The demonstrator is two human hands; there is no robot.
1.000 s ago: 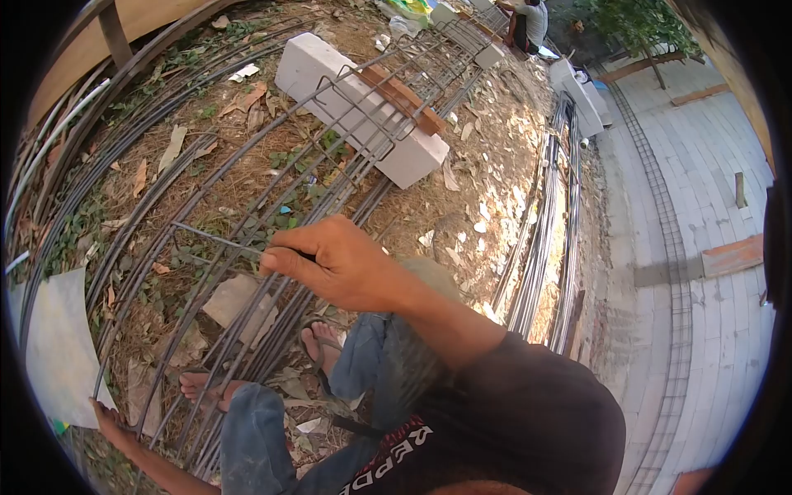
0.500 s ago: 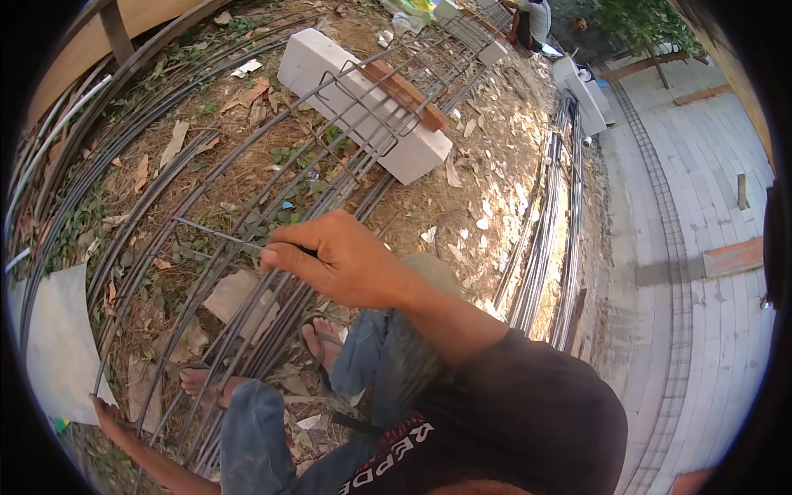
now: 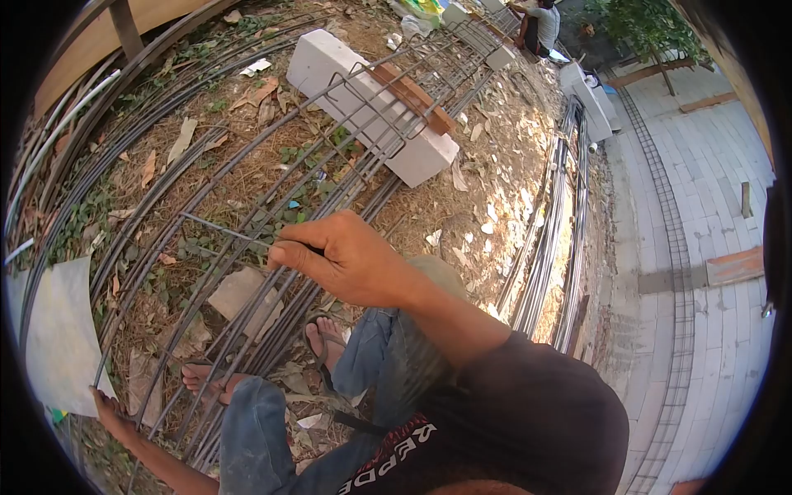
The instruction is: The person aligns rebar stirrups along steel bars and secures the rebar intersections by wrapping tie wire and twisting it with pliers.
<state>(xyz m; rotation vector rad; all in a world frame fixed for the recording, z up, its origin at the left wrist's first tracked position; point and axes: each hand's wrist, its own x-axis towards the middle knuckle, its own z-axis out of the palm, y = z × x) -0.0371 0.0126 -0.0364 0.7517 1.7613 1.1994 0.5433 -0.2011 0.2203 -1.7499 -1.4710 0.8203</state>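
My right hand (image 3: 334, 252) is closed around the near end of a thin metal rod (image 3: 227, 232). That rod points left, and its far tip meets one of the long steel rebars (image 3: 202, 188). At the lower left, my left hand (image 3: 115, 419) has its fingers on the lower part of a rebar, close to a pale sheet (image 3: 58, 338); part of its grip is hidden. The rebars pass through bent wire stirrups (image 3: 371, 115), forming a long cage. A white block (image 3: 421, 161) and a reddish-brown piece (image 3: 412, 97) lie beneath the cage.
More rebars (image 3: 107, 140) curve across the leafy ground at left. A bundle of bars (image 3: 544, 239) lies at right, before a pale block wall (image 3: 701, 181). Another person (image 3: 543, 29) crouches at the far end. My sandalled foot (image 3: 326, 342) stands beside the bars.
The whole view has shifted slightly to the right. Both hands keep their places on the rod and the rebar, with no clear change in grip.
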